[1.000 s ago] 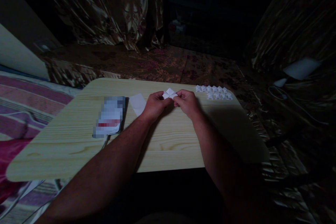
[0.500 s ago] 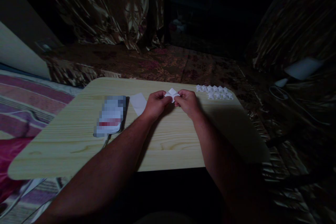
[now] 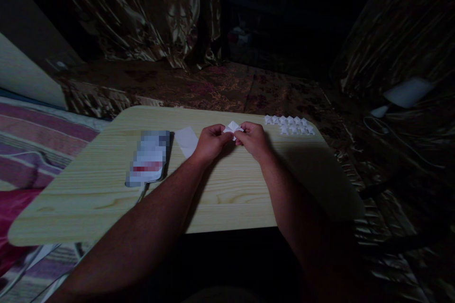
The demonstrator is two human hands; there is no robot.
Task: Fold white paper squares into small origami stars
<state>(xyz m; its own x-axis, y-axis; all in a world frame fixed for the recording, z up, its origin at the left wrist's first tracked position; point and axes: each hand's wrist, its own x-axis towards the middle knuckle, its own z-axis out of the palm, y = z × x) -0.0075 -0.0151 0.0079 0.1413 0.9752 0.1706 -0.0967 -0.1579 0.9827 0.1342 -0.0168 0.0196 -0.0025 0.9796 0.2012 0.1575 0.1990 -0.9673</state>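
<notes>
A small piece of folded white paper is held between both hands over the far middle of the table. My left hand pinches its left side between thumb and fingers. On the other side, my right hand grips the right edge in the same way. The paper has a pointed top and creases running from its centre; its lower part is partly hidden by my thumbs. Flat white paper lies just left of my left hand. Several small folded paper pieces stand in two rows at the far right.
A phone-like object, blurred out, rests on the left of the wooden table with a cable at its near end. A striped bed cover is at the left. Patterned curtains hang behind, and a white lamp-like object stands right.
The folded paper's top point looks lower and its shape wider and more spread between my fingers. Both hands stay in nearly the same place.
</notes>
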